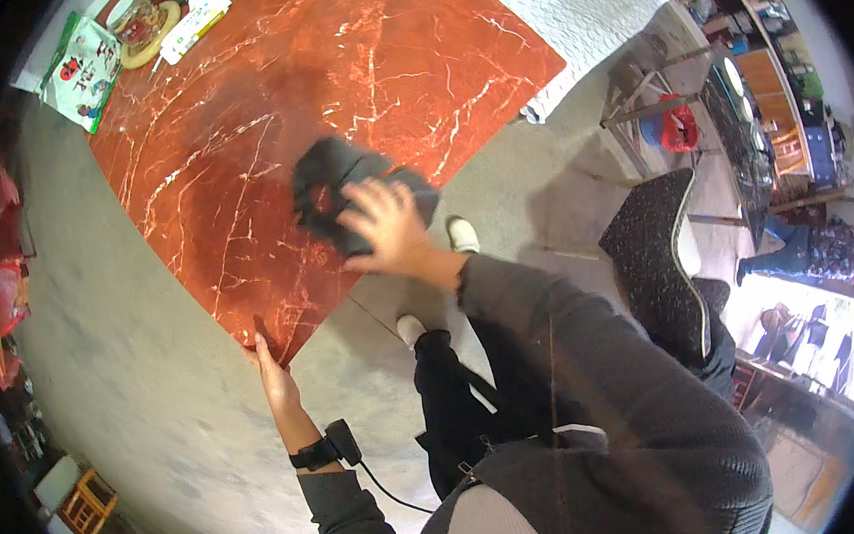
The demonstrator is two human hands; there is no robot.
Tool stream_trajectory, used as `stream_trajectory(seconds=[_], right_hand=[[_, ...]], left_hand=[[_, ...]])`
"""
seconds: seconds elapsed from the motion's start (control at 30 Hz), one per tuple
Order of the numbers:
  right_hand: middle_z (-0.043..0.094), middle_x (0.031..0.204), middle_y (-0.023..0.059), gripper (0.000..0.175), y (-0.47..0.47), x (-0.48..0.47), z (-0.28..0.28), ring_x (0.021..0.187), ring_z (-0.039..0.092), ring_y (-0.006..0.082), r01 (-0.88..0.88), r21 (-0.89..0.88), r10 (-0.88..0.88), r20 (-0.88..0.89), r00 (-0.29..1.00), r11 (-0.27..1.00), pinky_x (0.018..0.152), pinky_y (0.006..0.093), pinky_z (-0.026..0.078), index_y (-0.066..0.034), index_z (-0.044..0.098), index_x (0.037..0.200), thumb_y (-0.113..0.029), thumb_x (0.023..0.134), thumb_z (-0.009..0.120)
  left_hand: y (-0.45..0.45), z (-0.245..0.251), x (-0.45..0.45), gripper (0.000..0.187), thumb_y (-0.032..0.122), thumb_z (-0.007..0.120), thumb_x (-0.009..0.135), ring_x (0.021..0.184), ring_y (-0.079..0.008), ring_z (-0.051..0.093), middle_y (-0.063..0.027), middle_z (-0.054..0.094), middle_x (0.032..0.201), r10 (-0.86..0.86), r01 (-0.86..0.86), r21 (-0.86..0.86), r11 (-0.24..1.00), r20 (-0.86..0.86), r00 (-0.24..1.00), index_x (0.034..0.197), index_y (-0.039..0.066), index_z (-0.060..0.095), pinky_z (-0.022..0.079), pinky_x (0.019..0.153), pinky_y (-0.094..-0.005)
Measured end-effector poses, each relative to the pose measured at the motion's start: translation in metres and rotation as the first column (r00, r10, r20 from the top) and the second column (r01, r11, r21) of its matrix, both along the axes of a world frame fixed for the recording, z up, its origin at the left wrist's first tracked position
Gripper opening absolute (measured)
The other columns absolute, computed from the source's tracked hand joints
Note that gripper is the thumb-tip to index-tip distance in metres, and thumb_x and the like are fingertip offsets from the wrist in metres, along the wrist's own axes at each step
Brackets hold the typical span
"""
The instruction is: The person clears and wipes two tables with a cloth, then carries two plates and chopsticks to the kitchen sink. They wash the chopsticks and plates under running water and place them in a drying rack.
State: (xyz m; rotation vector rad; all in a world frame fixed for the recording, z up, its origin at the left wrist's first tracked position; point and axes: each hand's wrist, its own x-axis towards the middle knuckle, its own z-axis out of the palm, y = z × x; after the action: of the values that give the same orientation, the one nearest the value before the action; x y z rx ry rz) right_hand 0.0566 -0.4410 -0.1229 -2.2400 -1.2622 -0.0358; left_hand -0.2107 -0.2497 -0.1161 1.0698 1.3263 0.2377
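My right hand (386, 229) is spread over a bunched dark grey cloth (329, 173) on the red marble-patterned tabletop (266, 227). Both hand and cloth are blurred, and the cloth reaches the table's right edge. At the table's near corner, my left hand (273, 366) grips the edge, its thumb side uppermost; part of its fingers is hidden by the corner. A black strap with a small device (328, 446) and a cable sits around my left wrist.
A green-and-white packet (83, 72), a glass cup (134, 19) and a white-yellow box (194, 29) stand at the far left. White quilted fabric (587, 9) adjoins the far right edge. A dark speckled chair (656, 256) is to my right. Another person (821, 251) is farther right.
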Motion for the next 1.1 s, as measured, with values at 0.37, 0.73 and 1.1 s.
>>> stream_trajectory(seconds=[0.37, 0.73, 1.1], right_hand=[[0.057, 0.115, 0.0066, 0.02, 0.01, -0.212, -0.015, 0.112, 0.054, 0.0316, -0.173, 0.303, 0.3, -0.446, 0.843, 0.937, 0.081, 0.0487, 0.045, -0.017, 0.065, 0.092, -0.014, 0.073, 0.07], [0.067, 0.098, 0.0139, 0.045, -0.554, -0.383, -0.066, 0.096, 0.065, 0.0346, 0.317, -0.359, -0.469, -0.775, 0.424, 0.878, 0.08, 0.0453, 0.053, -0.017, 0.07, 0.116, -0.017, 0.071, 0.069], [0.071, 0.093, 0.01, 0.046, -1.046, -0.669, -0.028, 0.076, 0.067, 0.0204, 0.868, -0.453, -0.608, -0.753, -0.251, 0.202, 0.073, 0.035, 0.054, -0.0057, 0.064, 0.121, -0.005, 0.075, 0.063]], left_hand=[[0.014, -0.012, -0.05, 0.076, 0.062, 0.04, 0.097, 0.139, -0.0257, 0.036, -0.0128, 0.038, 0.15, -0.198, 0.199, -0.044, 0.979, 0.026, 0.98, 0.148, 0.006, 0.037, 0.032, 0.111, -0.0424], [-0.27, 0.065, 0.029, 0.067, 0.04, 0.052, 0.1, 0.146, -0.0253, 0.023, -0.0101, 0.025, 0.16, -0.76, 0.694, 0.397, 0.6, 0.012, 0.65, 0.155, 0.012, 0.025, 0.018, 0.118, -0.043], [-0.823, 0.255, -0.045, 0.041, 0.012, 0.061, 0.094, 0.102, -0.025, 0.066, -0.0206, 0.063, 0.121, -0.92, 0.795, 0.58, 0.178, 0.384, -0.075, 0.13, -0.004, 0.052, 0.05, 0.096, -0.0375]])
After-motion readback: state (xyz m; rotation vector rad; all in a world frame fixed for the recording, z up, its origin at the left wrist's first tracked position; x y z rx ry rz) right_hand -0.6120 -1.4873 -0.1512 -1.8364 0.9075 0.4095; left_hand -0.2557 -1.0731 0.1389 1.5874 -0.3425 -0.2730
